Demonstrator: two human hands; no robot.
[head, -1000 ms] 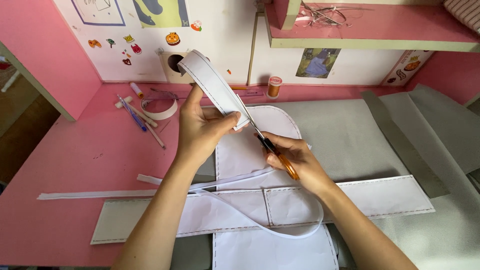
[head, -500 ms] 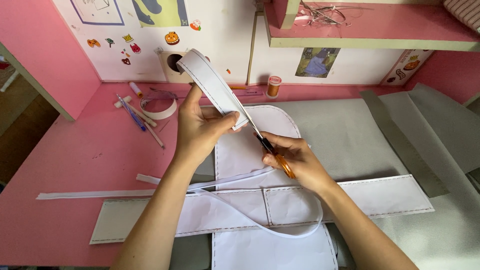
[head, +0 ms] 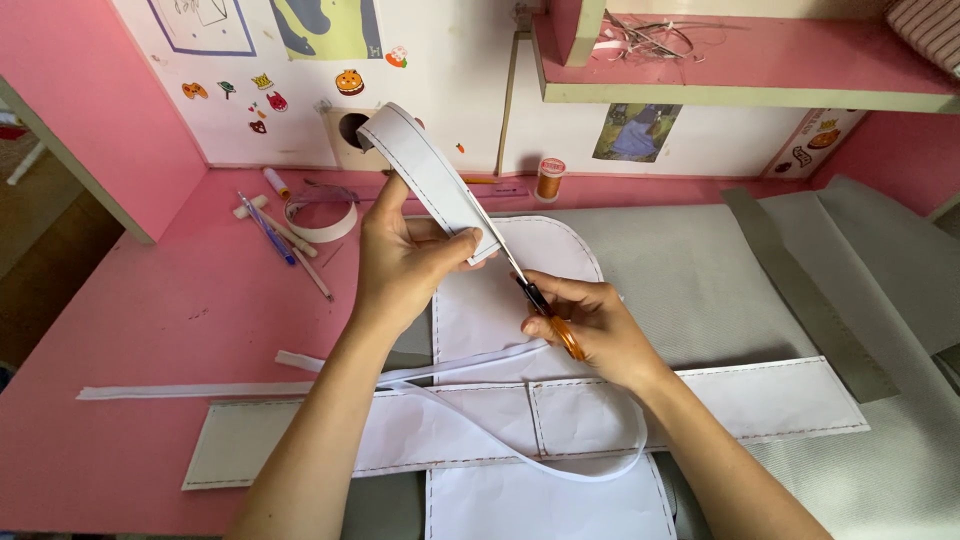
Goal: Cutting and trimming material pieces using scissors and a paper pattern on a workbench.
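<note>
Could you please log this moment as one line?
left hand: holds white strip | right hand: scissors at strip edge | pink desk

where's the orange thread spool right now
In the head view the spool stands at the back of the pink desk against the wall, right of centre, just beyond the grey fabric.

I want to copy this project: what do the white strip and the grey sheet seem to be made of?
Strip: likely thin card or stiff paper, matte; it holds a curl. Grey sheet: probably woven fabric, matte; a fine weave texture shows.
</note>
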